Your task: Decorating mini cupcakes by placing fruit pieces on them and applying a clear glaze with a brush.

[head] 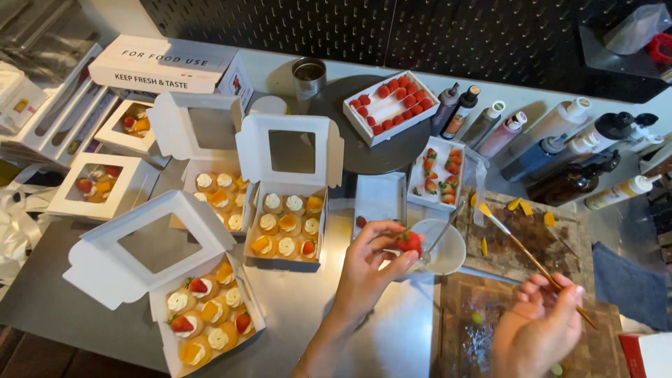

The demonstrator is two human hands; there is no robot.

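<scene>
Head view: a halved strawberry is pinched between thumb and fingertips of the left hand, held above the steel counter just beside a small clear cup at the counter's right side. The right hand is closed round a thin brush, approx. over the wooden cutting board at the right edge; the brush's yellow tip points up-left toward the cup. The grip is blurred, so whether fingers are pinching or wrapping can't be told exactly.

Three open white pastry boxes w/ window lids are set left of the hands: one at the front-left, one at centre, one behind it; each is filled w/ small cream-topped tarts, some already topped w/ strawberry. A tray of whole strawberries is placed on a round dark stand near the back edge, and a tray of cut strawberries lies just in front of it. Squeeze bottles are lined along the back-right corner.
</scene>
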